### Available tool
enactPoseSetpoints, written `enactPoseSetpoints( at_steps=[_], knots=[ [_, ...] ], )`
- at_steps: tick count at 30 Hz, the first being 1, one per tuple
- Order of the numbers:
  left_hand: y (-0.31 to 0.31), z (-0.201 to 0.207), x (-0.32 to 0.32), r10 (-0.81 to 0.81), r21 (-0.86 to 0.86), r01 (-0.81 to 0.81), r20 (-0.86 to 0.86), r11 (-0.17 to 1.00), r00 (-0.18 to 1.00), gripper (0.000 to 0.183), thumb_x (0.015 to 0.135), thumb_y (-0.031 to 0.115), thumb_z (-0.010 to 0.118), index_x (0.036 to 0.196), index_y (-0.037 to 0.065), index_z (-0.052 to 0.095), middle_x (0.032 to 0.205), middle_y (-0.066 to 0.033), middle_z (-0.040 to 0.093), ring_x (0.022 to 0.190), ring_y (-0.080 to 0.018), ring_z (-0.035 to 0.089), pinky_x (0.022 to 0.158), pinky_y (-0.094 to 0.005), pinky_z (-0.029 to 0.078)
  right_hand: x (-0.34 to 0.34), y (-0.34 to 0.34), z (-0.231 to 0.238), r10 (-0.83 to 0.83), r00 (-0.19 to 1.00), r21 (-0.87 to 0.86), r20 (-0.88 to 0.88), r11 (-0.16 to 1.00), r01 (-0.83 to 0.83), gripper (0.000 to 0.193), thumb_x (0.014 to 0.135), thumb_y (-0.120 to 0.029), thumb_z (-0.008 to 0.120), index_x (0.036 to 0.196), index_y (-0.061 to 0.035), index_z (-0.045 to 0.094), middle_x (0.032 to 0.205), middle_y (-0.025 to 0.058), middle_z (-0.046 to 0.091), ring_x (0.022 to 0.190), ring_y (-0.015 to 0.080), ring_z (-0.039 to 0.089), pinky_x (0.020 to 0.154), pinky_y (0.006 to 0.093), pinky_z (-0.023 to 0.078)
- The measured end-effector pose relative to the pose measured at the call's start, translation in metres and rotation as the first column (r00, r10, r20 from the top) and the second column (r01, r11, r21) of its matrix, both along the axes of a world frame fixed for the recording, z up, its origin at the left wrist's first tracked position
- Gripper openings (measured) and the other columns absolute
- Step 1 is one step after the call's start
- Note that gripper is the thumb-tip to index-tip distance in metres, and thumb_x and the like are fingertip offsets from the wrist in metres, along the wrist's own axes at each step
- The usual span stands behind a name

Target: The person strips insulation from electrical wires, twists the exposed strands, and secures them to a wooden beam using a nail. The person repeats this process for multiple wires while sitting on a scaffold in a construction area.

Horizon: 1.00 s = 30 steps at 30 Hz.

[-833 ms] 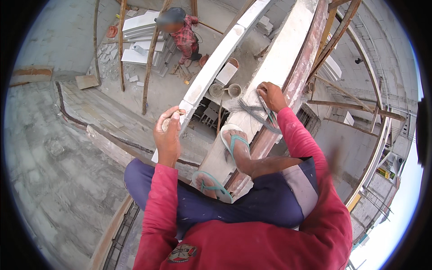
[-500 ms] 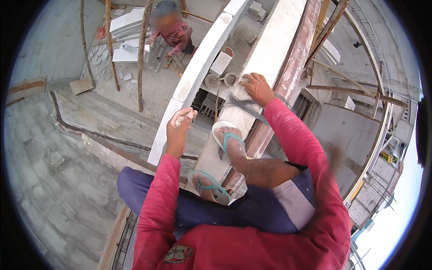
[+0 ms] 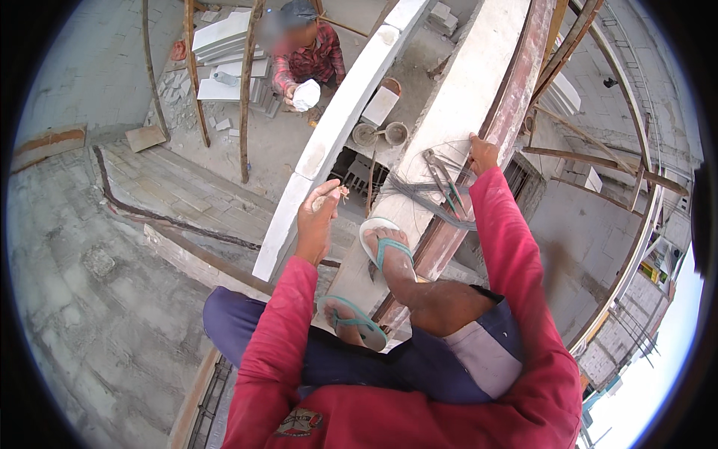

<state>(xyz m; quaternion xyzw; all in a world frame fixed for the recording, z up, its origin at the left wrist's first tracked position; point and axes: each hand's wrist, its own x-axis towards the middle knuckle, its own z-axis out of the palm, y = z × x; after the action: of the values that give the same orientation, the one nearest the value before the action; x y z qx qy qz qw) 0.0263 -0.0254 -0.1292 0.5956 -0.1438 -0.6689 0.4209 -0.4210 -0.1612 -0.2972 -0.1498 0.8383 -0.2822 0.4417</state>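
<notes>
My left hand [image 3: 317, 223] is raised beside the white block wall [image 3: 313, 153], its fingers curled around a small, crumbly-looking beige piece [image 3: 323, 200]. My right hand [image 3: 484, 156] is at the right side of the pale concrete beam [image 3: 462, 90], near the reddish board. Its fingers are bent, and whether a thin wire is between them is hidden. Left of that hand, a pair of pincers [image 3: 441, 178] lies on a loose bundle of thin grey tie wire [image 3: 419, 190]. Both my sandalled feet stand on the beam, close to the wire.
Beyond the wall, a co-worker [image 3: 318, 56] holds a white object [image 3: 306, 96] near stacked white blocks [image 3: 221, 34]. Two buckets [image 3: 396, 133] stand in the gap between wall and beam. A reddish board [image 3: 502, 105] edges the beam; wooden props [image 3: 250, 97] rise at left.
My right hand has moved off the wire bundle toward the beam's right edge, baring the pincers. The co-worker now holds up a white object. My left hand stays closed.
</notes>
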Motion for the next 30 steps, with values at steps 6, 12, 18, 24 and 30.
enactPoseSetpoints(
  at_steps=[6, 12, 18, 24, 30],
  knots=[
    [-0.002, -0.013, 0.006, 0.098, -0.018, -0.099, -0.036, 0.995, 0.995, 0.034, 0.103, 0.019, 0.072, 0.131, -0.001, 0.069, 0.112, -0.0036, 0.075, 0.081, -0.0022, 0.052, 0.071, -0.0201, 0.04, 0.052, -0.002, 0.06, -0.121, 0.977, -0.429, 0.176, 0.884, 0.187, 0.025, 0.102, -0.016, 0.066, 0.119, 0.0032, 0.067, 0.095, 0.0113, 0.069, 0.091, 0.0213, 0.069, 0.08, 0.034, 0.057],
    [-0.025, -0.013, -0.012, 0.091, -0.043, -0.098, -0.137, 0.994, 0.986, 0.033, 0.106, 0.02, 0.07, 0.131, -0.001, 0.068, 0.111, -0.0042, 0.074, 0.082, -0.0026, 0.053, 0.07, -0.021, 0.041, 0.119, -0.009, 0.156, 0.323, 0.945, -0.487, -0.054, 0.817, -0.307, 0.034, 0.115, -0.027, 0.055, 0.136, -0.0011, 0.063, 0.083, 0.0018, 0.061, 0.085, 0.0107, 0.062, 0.077, 0.0262, 0.052],
    [-0.064, 0.0, -0.039, 0.098, -0.095, -0.136, -0.324, 0.986, 0.941, 0.035, 0.106, 0.019, 0.071, 0.135, 0.001, 0.064, 0.115, -0.0073, 0.071, 0.085, -0.0042, 0.054, 0.072, -0.0219, 0.044, 0.192, 0.013, 0.2, 0.648, 0.737, -0.472, -0.192, 0.597, -0.648, 0.045, 0.117, -0.041, 0.045, 0.139, -0.0038, 0.057, 0.079, 0.0036, 0.057, 0.072, 0.0137, 0.06, 0.072, 0.0311, 0.052],
    [-0.07, 0.014, -0.029, 0.128, -0.117, -0.226, -0.546, 0.967, 0.828, 0.036, 0.106, 0.019, 0.069, 0.138, 0.004, 0.062, 0.117, -0.0054, 0.067, 0.082, -0.0067, 0.055, 0.076, -0.0257, 0.045, 0.23, 0.027, 0.23, 0.703, 0.532, -0.506, -0.472, 0.278, -0.817, 0.04, 0.115, -0.031, 0.046, 0.14, -0.0017, 0.058, 0.095, 0.0187, 0.069, 0.088, 0.0381, 0.071, 0.084, 0.0469, 0.055],
    [-0.064, 0.036, -0.014, 0.08, -0.127, -0.125, -0.312, 0.984, 0.947, 0.032, 0.104, 0.017, 0.069, 0.135, 0.006, 0.065, 0.118, -0.0037, 0.07, 0.078, -0.0063, 0.053, 0.075, -0.0265, 0.045, 0.248, 0.035, 0.242, 0.785, 0.348, -0.321, -0.512, 0.201, -0.925, 0.034, 0.113, -0.027, 0.054, 0.14, -0.0093, 0.061, 0.088, 0.0147, 0.07, 0.09, 0.0365, 0.071, 0.084, 0.0483, 0.054]
  ],
)
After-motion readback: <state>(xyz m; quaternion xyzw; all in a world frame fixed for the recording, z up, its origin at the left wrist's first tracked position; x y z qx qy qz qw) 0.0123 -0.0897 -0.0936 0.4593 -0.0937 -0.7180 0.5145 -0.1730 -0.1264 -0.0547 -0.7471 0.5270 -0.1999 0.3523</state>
